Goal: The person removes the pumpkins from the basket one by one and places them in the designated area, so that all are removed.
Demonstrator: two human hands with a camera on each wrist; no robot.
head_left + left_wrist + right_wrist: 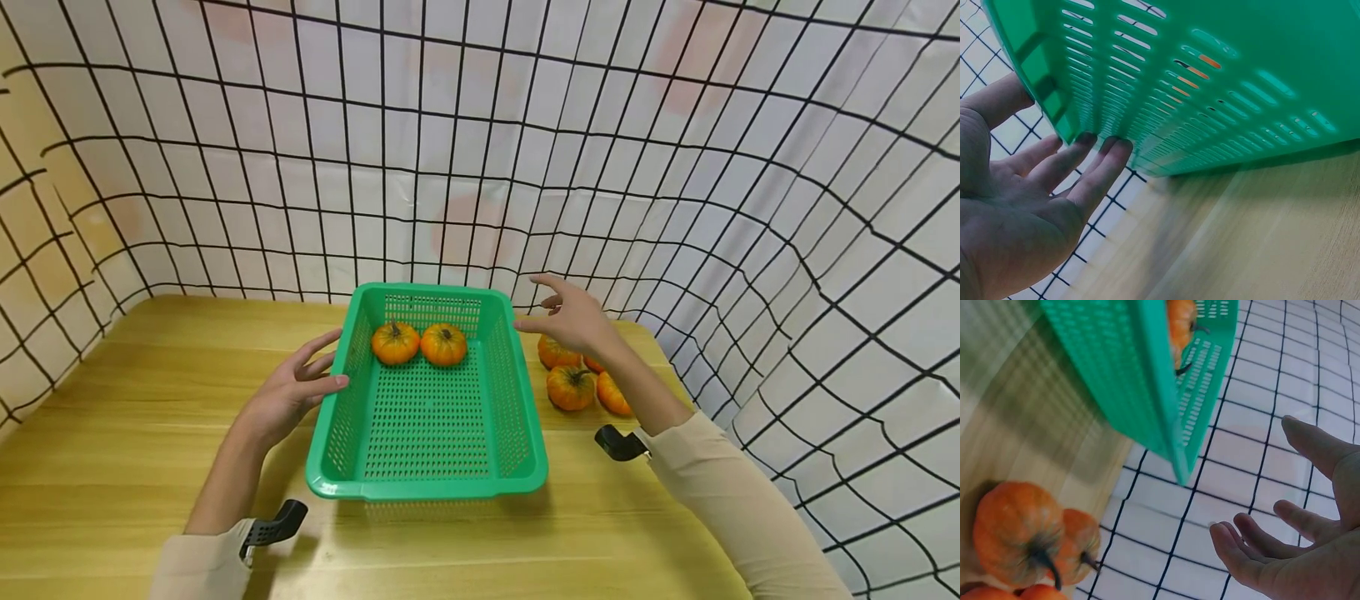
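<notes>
The left hand (283, 398) pinches the side rim of the green basket (427, 490), loose pumpkins (570, 388) lie to its right, two inner pumpkins (395, 345) sit toward its far end, and the right hand (574, 317) hovers, fingers spread, before black mesh (420, 177).

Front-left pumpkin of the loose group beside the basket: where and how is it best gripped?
Grip the pumpkin by its rounded body, probably from above and the near side: its top is uncovered, while other pumpkins crowd behind and right of it.
</notes>
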